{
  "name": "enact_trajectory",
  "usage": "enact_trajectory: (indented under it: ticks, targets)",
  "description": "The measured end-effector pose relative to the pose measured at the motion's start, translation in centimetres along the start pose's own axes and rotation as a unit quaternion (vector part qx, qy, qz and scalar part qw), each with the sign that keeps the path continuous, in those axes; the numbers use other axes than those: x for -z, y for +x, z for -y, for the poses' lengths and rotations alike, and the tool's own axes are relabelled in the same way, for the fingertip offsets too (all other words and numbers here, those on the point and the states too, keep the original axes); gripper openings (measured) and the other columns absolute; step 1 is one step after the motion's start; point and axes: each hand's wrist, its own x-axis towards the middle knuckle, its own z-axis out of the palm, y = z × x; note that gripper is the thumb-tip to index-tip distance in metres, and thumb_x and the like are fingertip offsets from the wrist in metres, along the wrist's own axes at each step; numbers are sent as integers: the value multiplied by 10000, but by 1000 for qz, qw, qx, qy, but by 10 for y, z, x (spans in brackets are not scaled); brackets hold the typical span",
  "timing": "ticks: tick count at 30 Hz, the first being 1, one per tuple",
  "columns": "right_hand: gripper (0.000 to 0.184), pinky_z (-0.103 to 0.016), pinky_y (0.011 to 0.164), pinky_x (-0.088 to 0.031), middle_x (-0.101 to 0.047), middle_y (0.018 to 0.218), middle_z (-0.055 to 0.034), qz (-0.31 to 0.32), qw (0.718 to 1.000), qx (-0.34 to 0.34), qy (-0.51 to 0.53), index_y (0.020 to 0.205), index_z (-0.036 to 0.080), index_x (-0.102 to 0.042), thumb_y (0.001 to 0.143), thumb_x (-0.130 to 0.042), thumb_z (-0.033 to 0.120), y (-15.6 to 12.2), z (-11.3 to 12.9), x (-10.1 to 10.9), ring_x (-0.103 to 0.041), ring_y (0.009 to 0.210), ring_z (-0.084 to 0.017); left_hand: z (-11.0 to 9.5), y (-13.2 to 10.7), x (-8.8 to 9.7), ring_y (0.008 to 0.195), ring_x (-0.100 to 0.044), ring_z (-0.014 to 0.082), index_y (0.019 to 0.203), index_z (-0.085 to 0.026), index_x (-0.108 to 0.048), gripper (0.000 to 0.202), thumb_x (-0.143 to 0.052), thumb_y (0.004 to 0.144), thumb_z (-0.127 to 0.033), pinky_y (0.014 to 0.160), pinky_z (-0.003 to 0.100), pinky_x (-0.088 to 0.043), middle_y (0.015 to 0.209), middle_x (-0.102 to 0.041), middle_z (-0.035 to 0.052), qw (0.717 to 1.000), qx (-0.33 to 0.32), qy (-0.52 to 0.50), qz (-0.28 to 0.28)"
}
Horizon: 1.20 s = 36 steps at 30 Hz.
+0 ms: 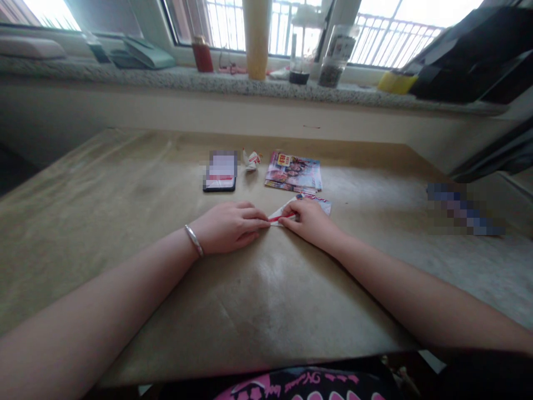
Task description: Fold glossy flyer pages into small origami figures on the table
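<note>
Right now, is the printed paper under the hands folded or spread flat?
Folded. The printed paper shows a narrow pointed shape with a red-edged crease, pressed by the left hand and right hand.

Table cover (270,289) was brown paper, matt, creased, with a dull sheen in patches. Folded sheet (321,205) looked like thin printed paper, glossy (same finish as the stack of sheets (293,171) beyond it). Bangle (194,240) was polished metal, bright. Phone (219,186) had a glossy black casing. Window sill (166,78) was speckled stone, smooth.
</note>
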Motion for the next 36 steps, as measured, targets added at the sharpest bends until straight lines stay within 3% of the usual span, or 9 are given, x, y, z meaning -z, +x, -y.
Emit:
enact_trajectory:
  ticks: [6, 14, 18, 25, 36]
  targets:
    - [70, -331, 824, -393, -657, 908, -51, -17, 993, 114, -15, 838, 206, -663, 826, -597, 224, -3, -3, 3, -555, 893, -196, -6, 0, 0, 957, -587, 205, 1158, -186, -617, 297, -482, 899, -236, 819, 320, -503, 1086, -653, 82, 999, 8, 33, -3]
    - [232, -372, 898, -365, -685, 1000, -35, 13, 961, 263, -87, 953, 250, -702, 923, -472, 241, -6, -3, 11, -515, 946, -204, -7, -1, 0, 978, -582, 207, 1161, -188, -604, 296, -489, 891, -222, 844, 333, -507, 1098, -659, 73, 1000, 11, 28, -2]
    - [266, -374, 893, -370, -688, 1060, -29, 34, 955, 279, -91, 1011, 272, -699, 951, -441, 273, -6, -1, 13, -512, 973, -203, -6, -1, -1, 1022, -585, 200, 1136, -193, -614, 279, -460, 904, -211, 863, 329, -507, 1151, -651, 73, 999, 4, 27, -18]
    - [257, -407, 926, -326, -656, 1088, -46, 12, 943, 286, -170, 1075, 303, -676, 951, -451, 292, -9, 5, 14, -457, 1053, -235, -5, 0, -2, 1030, -590, 205, 1103, -185, -624, 255, -476, 899, -219, 878, 340, -510, 1149, -655, 71, 1000, 3, 22, -20]
    - [286, -372, 826, -332, -646, 973, -52, 37, 927, 293, -232, 1047, 286, -677, 962, -405, 307, -9, 2, 25, -448, 948, -226, -6, 1, -1, 1009, -582, 212, 1107, -167, -612, 252, -473, 903, -215, 864, 335, -501, 1136, -648, 83, 1000, 4, 30, -4]
